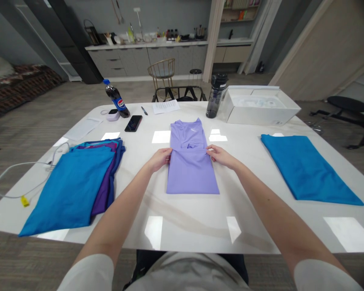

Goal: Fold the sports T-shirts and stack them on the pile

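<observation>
A lavender shirt point(192, 171) lies in the middle of the white table, its sides tucked in to a narrow strip. Its lower part is folded up over the body, while the collar end points away from me. My left hand point(161, 158) pinches the left end of the folded edge. At the right end of that same edge, my right hand point(219, 155) grips the cloth between thumb and fingers. Left of my arms rests a stack of blue, purple and navy clothes point(75, 178). A folded blue garment point(309, 167) lies flat to the right.
Toward the back stand a cola bottle point(117, 99), a dark water bottle point(216, 97) and a white box point(257, 109). A phone point(133, 123), earbud case point(113, 115), pen point(144, 110) and papers point(166, 106) lie near them. A white cable point(18, 164) hangs off the left edge.
</observation>
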Available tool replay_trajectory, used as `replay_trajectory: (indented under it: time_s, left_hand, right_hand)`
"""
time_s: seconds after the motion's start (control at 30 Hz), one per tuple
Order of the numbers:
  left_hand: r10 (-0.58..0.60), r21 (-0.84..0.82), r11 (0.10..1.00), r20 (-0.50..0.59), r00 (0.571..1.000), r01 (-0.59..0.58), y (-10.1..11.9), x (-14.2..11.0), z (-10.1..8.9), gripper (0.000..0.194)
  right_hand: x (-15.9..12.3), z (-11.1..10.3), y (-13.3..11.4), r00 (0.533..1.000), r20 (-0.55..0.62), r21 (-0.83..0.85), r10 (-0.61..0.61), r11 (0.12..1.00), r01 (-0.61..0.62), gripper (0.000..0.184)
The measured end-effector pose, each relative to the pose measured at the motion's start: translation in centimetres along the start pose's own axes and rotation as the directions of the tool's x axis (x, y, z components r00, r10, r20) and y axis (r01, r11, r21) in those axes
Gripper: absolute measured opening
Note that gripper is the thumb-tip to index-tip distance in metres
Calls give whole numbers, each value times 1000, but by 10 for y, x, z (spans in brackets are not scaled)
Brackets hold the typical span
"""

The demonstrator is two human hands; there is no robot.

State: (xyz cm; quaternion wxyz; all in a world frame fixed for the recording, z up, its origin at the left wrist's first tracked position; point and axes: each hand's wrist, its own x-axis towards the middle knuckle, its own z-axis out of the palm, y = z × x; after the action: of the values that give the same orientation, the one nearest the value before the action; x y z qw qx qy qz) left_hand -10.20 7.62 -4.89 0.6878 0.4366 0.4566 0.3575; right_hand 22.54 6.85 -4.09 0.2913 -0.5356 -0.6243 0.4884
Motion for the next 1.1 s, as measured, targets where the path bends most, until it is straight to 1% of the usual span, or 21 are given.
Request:
replay_trajectory:
  time_s: [0.07, 0.1, 0.17, 0.2, 0.27, 0.33, 0.4, 0.43, 0.53, 0.6, 0.63, 0.7, 0.73, 0.83, 0.9, 0.97, 1.03, 1.1]
  left_hand:
    - [-41, -18, 999, -19, 999, 41, 0, 4, -1, 55]
    - [-50, -20, 999, -37, 998, 49, 1, 6, -1, 56]
    - [-39, -7, 999, -78, 996, 38, 5, 9, 2, 57]
    - [-21, 4, 1000, -86, 996, 22, 9, 11, 4, 56]
    - [15, 36, 999, -62, 998, -13, 18, 12, 9, 55]
    - [35, 80, 996, 3, 999, -35, 26, 12, 15, 51]
    - [35, 135, 990, 55, 998, -43, 32, 8, 17, 45]
    - [35, 159, 986, 63, 997, -45, 33, 6, 17, 46]
    - [43, 229, 972, 47, 998, -53, 30, -3, 10, 56]
    - [51, 310, 948, 65, 997, -69, 24, -8, 3, 58]
    - [53, 350, 933, 87, 995, -80, 20, -9, 0, 58]
    - [60, 392, 915, 109, 992, -99, 13, -9, -4, 52]
    - [67, 391, 915, 96, 993, -100, 11, -7, -4, 46]
    - [67, 349, 935, -15, 998, -58, 10, 0, -1, 34]
    - [50, 274, 961, -51, 997, -34, 14, 4, 3, 32]
    - [70, 154, 986, -43, 997, -63, 20, 7, 7, 31]
    - [122, 54, 991, -50, 991, -119, 25, 9, 10, 30]
    - [152, 31, 988, -99, 983, -149, 26, 13, 11, 35]
  right_hand:
    - [0, 1, 0, 1000, 10, -80, 8, 997, -7, 42]
    - [0, 1, 0, 1000, 18, -109, 13, 994, -11, 40]
    - [3, -1, -3, 998, 47, -120, 30, 992, -25, 35]
    - [5, -2, -6, 996, 75, -100, 42, 994, -34, 35]
    - [10, -7, -12, 988, 143, -29, 57, 998, -54, 34]
    - [15, -13, -19, 978, 199, 32, 64, 997, -72, 26]
    - [20, -17, -23, 976, 206, 40, 70, 996, -80, 18]
    - [23, -18, -23, 980, 183, 23, 74, 997, -80, 16]
    - [26, -18, -16, 996, 58, -96, 75, 993, -69, 16]
    - [26, -16, -9, 997, 12, -156, 73, 985, -70, 15]
    - [26, -15, -6, 997, 8, -171, 77, 982, -74, 14]
    - [25, -14, 0, 997, 14, -190, 72, 979, -68, 17]
    - [25, -13, 2, 998, 9, -212, 55, 976, -52, 21]
    - [27, -10, 7, 999, -18, -281, -28, 959, 22, 27]
    - [29, -6, 7, 997, -30, -244, -65, 968, 55, 25]
    - [31, -2, 7, 993, -70, -128, -99, 988, 89, 24]
    - [33, 2, 6, 981, -153, -3, -121, 993, 122, 26]
    - [35, 7, 6, 969, -231, 66, -92, 992, 110, 31]
